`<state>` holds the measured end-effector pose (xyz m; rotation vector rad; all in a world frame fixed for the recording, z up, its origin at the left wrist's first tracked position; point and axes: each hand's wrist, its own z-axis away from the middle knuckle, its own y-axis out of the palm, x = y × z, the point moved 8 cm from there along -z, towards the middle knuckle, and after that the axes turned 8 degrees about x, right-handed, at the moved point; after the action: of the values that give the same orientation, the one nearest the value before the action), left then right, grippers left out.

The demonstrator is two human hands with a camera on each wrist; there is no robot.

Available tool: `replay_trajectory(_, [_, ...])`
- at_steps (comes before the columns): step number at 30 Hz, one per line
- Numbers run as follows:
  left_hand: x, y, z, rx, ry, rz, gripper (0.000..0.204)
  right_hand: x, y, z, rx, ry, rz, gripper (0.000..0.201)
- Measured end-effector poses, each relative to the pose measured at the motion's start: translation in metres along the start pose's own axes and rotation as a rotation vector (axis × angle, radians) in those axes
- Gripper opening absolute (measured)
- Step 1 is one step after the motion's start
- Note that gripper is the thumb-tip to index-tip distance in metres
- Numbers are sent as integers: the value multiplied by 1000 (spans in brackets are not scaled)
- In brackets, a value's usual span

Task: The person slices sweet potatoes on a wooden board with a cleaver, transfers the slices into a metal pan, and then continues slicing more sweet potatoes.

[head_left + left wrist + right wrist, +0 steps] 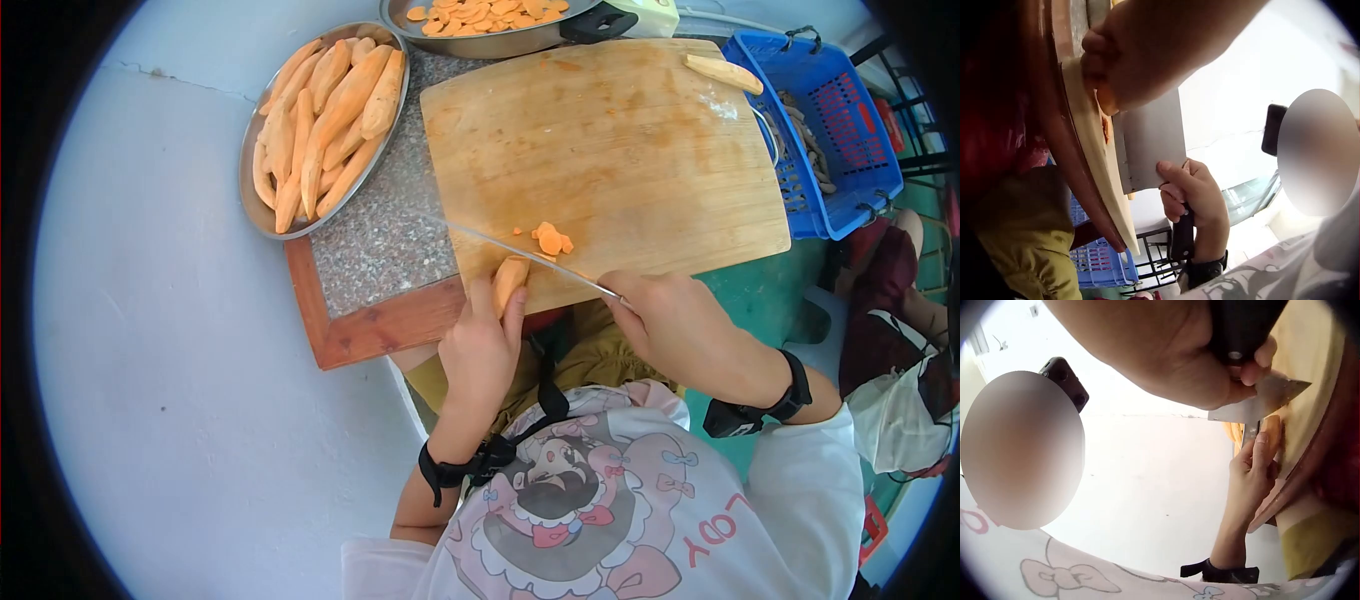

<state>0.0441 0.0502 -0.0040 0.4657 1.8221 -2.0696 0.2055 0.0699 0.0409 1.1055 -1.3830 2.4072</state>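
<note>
The left hand (480,345) pinches a peeled orange sweet potato piece (511,280) at the near edge of the wooden cutting board (600,150). In the right hand (670,320) is a cleaver (530,252), its blade crossing the board just beyond the piece. The left wrist view shows the broad blade (1154,144) and the right hand (1194,194) round its black handle (1182,234). Several cut orange slices (551,239) lie beyond the blade. In the right wrist view the left hand (1254,472) holds the piece (1270,432) beside the blade.
An oval metal tray (246,190) of peeled sweet potatoes stands at the left. A pan (490,42) with orange slices is at the back. One pale peeled root (724,72) lies at the board's far right corner, near a blue basket (850,140). The board overhangs the table's wooden edge (390,330).
</note>
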Motion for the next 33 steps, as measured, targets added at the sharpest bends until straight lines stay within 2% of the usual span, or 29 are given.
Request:
replay_trajectory(5, [8, 2, -1, 13, -85, 7, 27, 4, 0, 3, -8, -11, -32, 10])
replay_trajectory(8, [4, 1, -2, 11, -44, 10, 24, 4, 1, 3, 38, 9, -32, 10])
replay_trajectory(9, [4, 1, -2, 8, -27, 16, 24, 2, 3, 3, 78, 41, -24, 17])
replay_trajectory(13, [6, 2, -3, 0, 13, 58, 23, 2, 5, 1, 89, 44, -15, 17])
replay_trajectory(15, [7, 1, -4, 2, 18, 51, 23, 6, 0, 1, 0, -40, -53, 10])
replay_trajectory(17, [8, 2, -5, 6, 22, 46, 22, 5, -1, -2, 30, -25, -67, 11])
replay_trajectory(19, [1, -2, -5, -74, 136, 4, 24, 4, -1, -6, 56, -13, -81, 12])
replay_trajectory(24, [3, 1, -5, -59, 160, -2, 23, 0, 9, -21, 136, 2, -59, 13])
replay_trajectory(28, [4, -2, -5, -73, 167, 15, 22, 2, 19, -35, 138, -20, 15, 13])
replay_trajectory(30, [5, -1, -5, -75, 158, 14, 22, -2, 20, -39, 144, 25, 37, 14])
replay_trajectory(33, [7, -1, -6, -72, 125, 3, 23, 6, 5, -37, 71, -23, 8, 12])
